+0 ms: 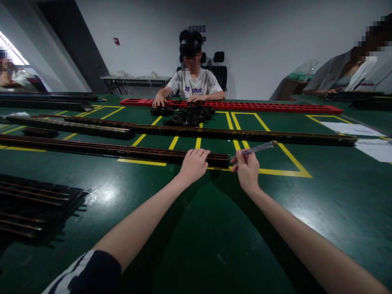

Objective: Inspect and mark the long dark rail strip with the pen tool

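My left hand [194, 165] is closed over a long black rail [131, 153] with copper-coloured strips along its top, close to the rail's right end. In my right hand [246, 169] is a slim screwdriver [260, 147] with a clear handle, gripped between thumb and fingers. Its thin tip points left and reaches the rail's right end; whether it touches cannot be told. The rail lies flat on the green table [196, 228], running off to the left.
Behind lies another long black rail [275, 136]. Across the table, a person [197, 83] handles a pile of black parts [190, 115] before a red slotted strip [275, 107]. More black rails [33, 204] lie at left, paper sheets [373, 149] at right. Yellow tape marks the tabletop.
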### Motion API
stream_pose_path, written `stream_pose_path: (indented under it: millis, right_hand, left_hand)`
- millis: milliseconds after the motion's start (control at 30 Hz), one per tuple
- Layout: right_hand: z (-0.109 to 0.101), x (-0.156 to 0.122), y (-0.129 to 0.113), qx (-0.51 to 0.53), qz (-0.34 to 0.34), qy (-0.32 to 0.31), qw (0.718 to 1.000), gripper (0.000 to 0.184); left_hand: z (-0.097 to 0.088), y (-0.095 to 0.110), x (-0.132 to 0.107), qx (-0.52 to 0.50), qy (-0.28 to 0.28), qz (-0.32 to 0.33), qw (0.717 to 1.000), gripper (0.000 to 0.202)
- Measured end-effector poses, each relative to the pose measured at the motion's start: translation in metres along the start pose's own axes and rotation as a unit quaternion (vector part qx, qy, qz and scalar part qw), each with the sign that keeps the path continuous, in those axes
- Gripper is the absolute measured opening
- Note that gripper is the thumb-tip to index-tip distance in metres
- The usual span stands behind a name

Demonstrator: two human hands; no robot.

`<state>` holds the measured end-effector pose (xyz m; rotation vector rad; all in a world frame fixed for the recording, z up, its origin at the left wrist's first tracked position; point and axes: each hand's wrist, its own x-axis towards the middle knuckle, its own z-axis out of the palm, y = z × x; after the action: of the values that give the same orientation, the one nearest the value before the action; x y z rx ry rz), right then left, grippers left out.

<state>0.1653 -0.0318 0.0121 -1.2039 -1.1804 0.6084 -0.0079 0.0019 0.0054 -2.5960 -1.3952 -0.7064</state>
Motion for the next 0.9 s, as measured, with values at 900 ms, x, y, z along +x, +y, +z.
stream_pose_path:
  millis: [900]
  right_hand:
    - [-0.0019,0.0076,0.0095,-0.118,-0.073,0.06,0.988,0.017]
  left_hand:
    - [-0.0005,-0.0021,-0.0012,0.022,0.033,-0.086,0.996,0.035]
